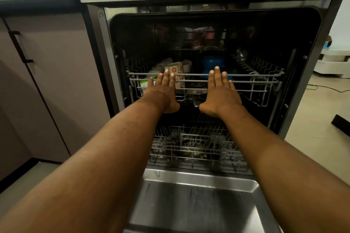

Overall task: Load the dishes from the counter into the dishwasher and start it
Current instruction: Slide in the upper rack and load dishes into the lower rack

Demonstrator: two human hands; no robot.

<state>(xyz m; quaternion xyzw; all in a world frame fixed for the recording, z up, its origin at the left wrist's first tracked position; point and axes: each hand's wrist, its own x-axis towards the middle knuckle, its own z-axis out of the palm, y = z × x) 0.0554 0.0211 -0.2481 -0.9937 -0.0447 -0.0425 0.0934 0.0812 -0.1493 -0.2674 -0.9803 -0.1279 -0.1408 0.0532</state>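
The dishwasher (106, 43) stands open with its door (189, 204) folded down toward me. My left hand (162, 92) and my right hand (220, 91) lie flat, fingers straight, against the front of the upper rack (261, 81). That rack holds a cup with red flowers (177, 69), white cups (162, 63) behind it, a blue vessel (211, 64) and a metal ladle (241, 54) at the right. The lower rack (197, 149) sits below, partly behind my arms; its contents are too dark to make out.
A dark counter edge (37, 0) and mauve cabinet doors with a black handle (20, 47) lie to the left. Tiled floor (312, 119) with a black cable (325, 89) and white furniture (333, 64) is at the right.
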